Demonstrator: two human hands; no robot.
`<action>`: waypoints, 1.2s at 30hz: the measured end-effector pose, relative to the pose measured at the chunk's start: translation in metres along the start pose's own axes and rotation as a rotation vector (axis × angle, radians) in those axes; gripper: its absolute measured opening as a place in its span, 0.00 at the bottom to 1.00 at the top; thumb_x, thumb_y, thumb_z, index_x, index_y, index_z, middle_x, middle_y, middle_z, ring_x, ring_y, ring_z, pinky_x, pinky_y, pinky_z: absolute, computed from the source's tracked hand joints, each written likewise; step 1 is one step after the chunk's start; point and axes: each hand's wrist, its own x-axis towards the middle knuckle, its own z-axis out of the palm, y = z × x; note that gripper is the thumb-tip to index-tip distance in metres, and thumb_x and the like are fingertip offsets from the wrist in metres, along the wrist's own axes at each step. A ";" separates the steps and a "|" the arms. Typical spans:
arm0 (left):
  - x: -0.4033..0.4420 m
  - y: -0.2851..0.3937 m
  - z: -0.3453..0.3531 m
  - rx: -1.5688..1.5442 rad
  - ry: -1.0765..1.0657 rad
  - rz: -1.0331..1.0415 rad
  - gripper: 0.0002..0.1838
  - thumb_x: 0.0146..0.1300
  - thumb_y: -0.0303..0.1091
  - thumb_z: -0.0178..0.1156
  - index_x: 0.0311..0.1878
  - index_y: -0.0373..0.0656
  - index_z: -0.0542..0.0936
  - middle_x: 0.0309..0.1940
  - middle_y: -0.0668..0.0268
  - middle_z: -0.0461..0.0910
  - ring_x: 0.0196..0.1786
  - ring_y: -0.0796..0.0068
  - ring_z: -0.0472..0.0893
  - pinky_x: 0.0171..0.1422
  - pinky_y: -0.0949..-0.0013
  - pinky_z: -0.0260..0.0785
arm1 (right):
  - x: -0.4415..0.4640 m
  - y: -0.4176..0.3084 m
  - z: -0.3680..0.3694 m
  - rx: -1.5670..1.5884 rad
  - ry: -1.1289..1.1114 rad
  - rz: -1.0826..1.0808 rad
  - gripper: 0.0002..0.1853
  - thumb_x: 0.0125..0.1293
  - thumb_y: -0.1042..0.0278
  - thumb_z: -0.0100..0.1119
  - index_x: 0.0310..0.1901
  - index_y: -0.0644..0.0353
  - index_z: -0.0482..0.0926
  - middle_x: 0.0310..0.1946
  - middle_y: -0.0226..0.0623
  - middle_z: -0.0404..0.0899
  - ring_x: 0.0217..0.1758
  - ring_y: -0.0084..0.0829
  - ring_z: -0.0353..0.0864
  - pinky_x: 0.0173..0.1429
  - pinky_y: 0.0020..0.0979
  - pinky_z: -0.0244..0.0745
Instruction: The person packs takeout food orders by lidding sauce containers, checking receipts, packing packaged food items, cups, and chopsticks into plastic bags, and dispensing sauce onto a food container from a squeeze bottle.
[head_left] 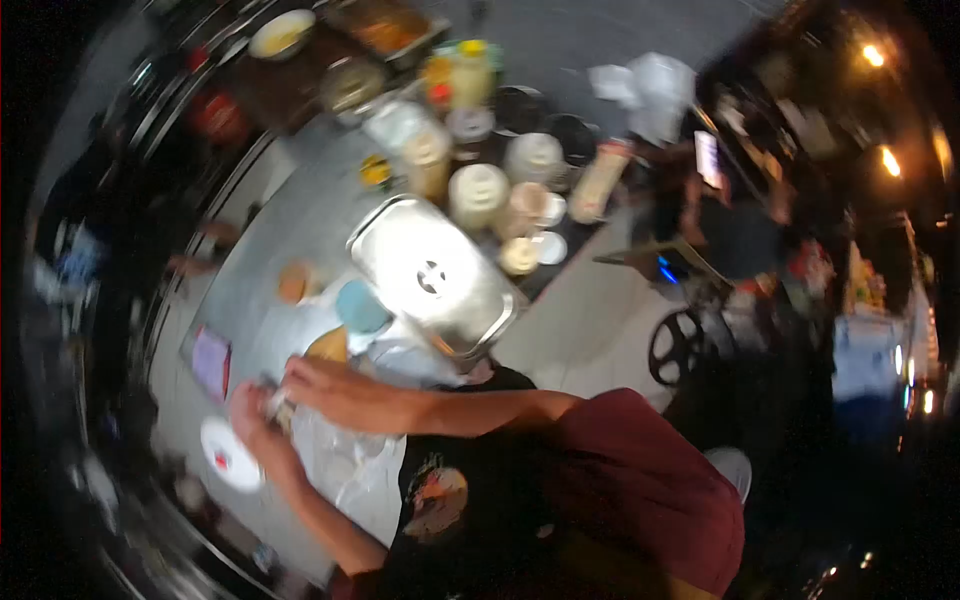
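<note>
My left hand and my right hand are close together at the near left edge of the metal table, fingers closed. A clear plastic bag hangs below them, its gathered whitish top between the fingers. Motion blur hides exactly how each hand grips it. Beside my right hand are a tan-yellow piece and a round teal item. A shiny steel pan lid with a dark handle recess lies past my right forearm.
Several squeeze bottles and jars stand beyond the lid. A purple packet lies at the table's left edge. A white round object is near my left forearm. To the right, a person's hands hold a lit phone.
</note>
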 end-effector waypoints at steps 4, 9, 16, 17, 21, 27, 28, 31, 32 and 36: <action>0.009 -0.043 -0.005 0.251 0.014 0.282 0.14 0.67 0.20 0.61 0.53 0.38 0.86 0.48 0.66 0.81 0.41 0.81 0.78 0.37 0.78 0.70 | 0.016 0.034 0.031 -0.222 -0.131 -0.081 0.11 0.66 0.76 0.53 0.48 0.67 0.73 0.44 0.48 0.75 0.51 0.49 0.79 0.56 0.43 0.77; 0.027 -0.082 -0.009 -0.017 0.152 0.235 0.14 0.60 0.13 0.61 0.48 0.35 0.85 0.44 0.66 0.84 0.48 0.73 0.84 0.48 0.72 0.76 | 0.041 0.042 0.073 0.063 -0.168 0.083 0.08 0.69 0.76 0.52 0.47 0.67 0.72 0.42 0.51 0.75 0.48 0.53 0.79 0.53 0.46 0.76; 0.081 -0.156 -0.020 0.380 0.156 0.428 0.11 0.62 0.17 0.62 0.47 0.32 0.86 0.49 0.50 0.86 0.51 0.48 0.84 0.61 0.54 0.76 | 0.063 0.109 0.159 0.122 -0.194 0.206 0.07 0.75 0.72 0.50 0.44 0.69 0.71 0.44 0.57 0.77 0.53 0.60 0.77 0.55 0.51 0.74; 0.088 -0.163 -0.020 0.391 0.136 0.416 0.12 0.63 0.19 0.60 0.49 0.32 0.85 0.50 0.49 0.85 0.53 0.47 0.83 0.63 0.54 0.74 | 0.064 0.114 0.168 0.085 -0.176 0.225 0.08 0.75 0.72 0.50 0.45 0.69 0.72 0.46 0.59 0.78 0.55 0.62 0.77 0.58 0.52 0.74; 0.101 -0.194 -0.004 0.315 0.060 0.326 0.18 0.75 0.30 0.51 0.58 0.30 0.83 0.58 0.45 0.82 0.61 0.46 0.78 0.71 0.52 0.67 | 0.047 0.159 0.215 -0.066 -0.184 0.315 0.12 0.75 0.71 0.49 0.50 0.72 0.76 0.57 0.64 0.78 0.66 0.63 0.75 0.72 0.51 0.70; 0.111 -0.230 0.017 0.123 0.016 0.254 0.16 0.72 0.30 0.59 0.56 0.30 0.84 0.57 0.48 0.84 0.62 0.51 0.80 0.71 0.55 0.68 | 0.053 0.124 0.162 0.025 -0.287 0.407 0.13 0.71 0.69 0.55 0.53 0.65 0.80 0.54 0.55 0.79 0.65 0.53 0.76 0.72 0.45 0.71; 0.111 -0.222 0.015 0.175 0.016 0.305 0.14 0.70 0.28 0.62 0.55 0.31 0.85 0.56 0.49 0.84 0.62 0.51 0.80 0.72 0.56 0.68 | 0.052 0.111 0.143 0.026 -0.301 0.401 0.14 0.70 0.69 0.58 0.53 0.64 0.80 0.53 0.53 0.79 0.64 0.51 0.76 0.71 0.43 0.72; 0.111 -0.230 0.019 0.360 0.139 0.331 0.13 0.65 0.31 0.67 0.50 0.35 0.87 0.55 0.49 0.80 0.62 0.46 0.76 0.71 0.51 0.65 | 0.042 0.067 0.033 0.013 -0.369 0.190 0.18 0.68 0.66 0.68 0.56 0.62 0.80 0.52 0.45 0.80 0.64 0.45 0.78 0.68 0.40 0.74; 0.111 -0.224 0.019 0.292 0.127 0.327 0.15 0.63 0.30 0.68 0.52 0.37 0.85 0.55 0.50 0.78 0.62 0.46 0.74 0.71 0.50 0.64 | 0.035 0.059 -0.012 -0.030 -0.418 0.247 0.18 0.70 0.63 0.68 0.57 0.61 0.82 0.54 0.43 0.82 0.62 0.44 0.80 0.68 0.39 0.75; 0.113 -0.181 0.028 0.683 0.175 0.257 0.26 0.60 0.32 0.67 0.63 0.41 0.78 0.63 0.52 0.76 0.68 0.47 0.72 0.73 0.45 0.61 | 0.036 0.016 -0.207 -0.387 0.013 0.571 0.16 0.67 0.65 0.69 0.54 0.61 0.86 0.45 0.41 0.88 0.48 0.31 0.88 0.53 0.35 0.82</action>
